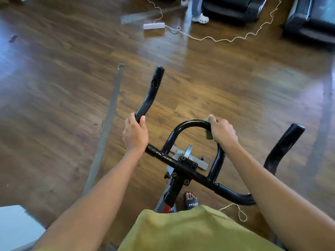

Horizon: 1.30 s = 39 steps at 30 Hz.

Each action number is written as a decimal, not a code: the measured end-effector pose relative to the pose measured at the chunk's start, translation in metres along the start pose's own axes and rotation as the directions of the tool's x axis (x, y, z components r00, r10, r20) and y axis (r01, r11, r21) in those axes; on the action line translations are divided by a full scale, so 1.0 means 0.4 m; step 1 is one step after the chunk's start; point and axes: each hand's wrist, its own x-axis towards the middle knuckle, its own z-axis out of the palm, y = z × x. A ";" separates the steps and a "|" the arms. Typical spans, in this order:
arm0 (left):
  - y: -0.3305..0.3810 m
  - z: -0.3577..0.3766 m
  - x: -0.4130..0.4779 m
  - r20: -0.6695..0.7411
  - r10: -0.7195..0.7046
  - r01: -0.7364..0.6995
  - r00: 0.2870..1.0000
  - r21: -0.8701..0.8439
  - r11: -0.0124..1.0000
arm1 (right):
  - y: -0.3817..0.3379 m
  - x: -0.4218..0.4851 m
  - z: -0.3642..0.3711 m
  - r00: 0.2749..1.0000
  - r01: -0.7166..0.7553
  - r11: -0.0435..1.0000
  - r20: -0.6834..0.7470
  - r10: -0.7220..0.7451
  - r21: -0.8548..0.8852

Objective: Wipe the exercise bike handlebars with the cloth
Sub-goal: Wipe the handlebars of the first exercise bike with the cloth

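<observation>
The black exercise bike handlebars [188,169] fill the centre, with a crossbar, a curved middle loop and two horn ends. My left hand [135,133] grips the base of the left horn, which rises up and away. My right hand [223,131] presses a green cloth [208,132] against the right side of the middle loop; only the cloth's edge shows under my fingers. The right horn [284,144] stands free, beyond my right forearm.
Glossy wood floor all around. A grey metal strip [107,127] lies on the floor at left. A white power strip [154,26] and a loose cord [226,39] lie far ahead. Black machines [311,20] stand at top right, beside a person's foot [200,19].
</observation>
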 end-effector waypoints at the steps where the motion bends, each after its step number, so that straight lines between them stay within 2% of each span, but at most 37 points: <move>1: -0.001 0.002 0.002 -0.005 0.002 -0.002 1.000 -0.001 1.000 | 0.008 -0.009 0.000 1.000 -0.020 0.999 -0.011 0.020 0.047; 6: -0.003 0.001 0.002 -0.001 0.009 -0.009 1.000 -0.034 0.999 | 0.058 -0.063 0.004 0.998 -0.062 0.935 -0.001 0.066 0.348; 10: -0.003 0.002 0.003 -0.006 0.026 -0.026 1.000 -0.049 0.998 | 0.101 -0.113 0.019 0.978 -0.181 0.786 0.026 0.206 0.591; 14: -0.007 0.003 0.006 0.001 0.017 -0.017 1.000 -0.062 0.998 | 0.142 -0.182 0.053 0.955 -0.272 0.663 0.114 0.272 0.697; 22: -0.005 0.000 0.007 0.013 0.001 0.000 1.000 -0.075 0.997 | 0.136 -0.193 0.034 0.921 -0.371 0.516 0.234 0.312 0.772; 29: -0.005 0.005 0.007 -0.003 0.014 -0.014 1.000 -0.075 0.997 | 0.157 -0.225 0.054 0.920 -0.380 0.559 0.239 0.311 0.737; 34: -0.008 0.005 0.007 -0.016 0.019 -0.021 1.000 -0.088 0.996 | 0.134 -0.200 0.026 0.907 -0.406 0.506 0.269 0.322 0.761; 39: -0.006 0.006 0.008 -0.012 0.009 -0.010 1.000 -0.071 0.997 | 0.145 -0.230 0.040 0.905 -0.416 0.561 0.269 0.329 0.715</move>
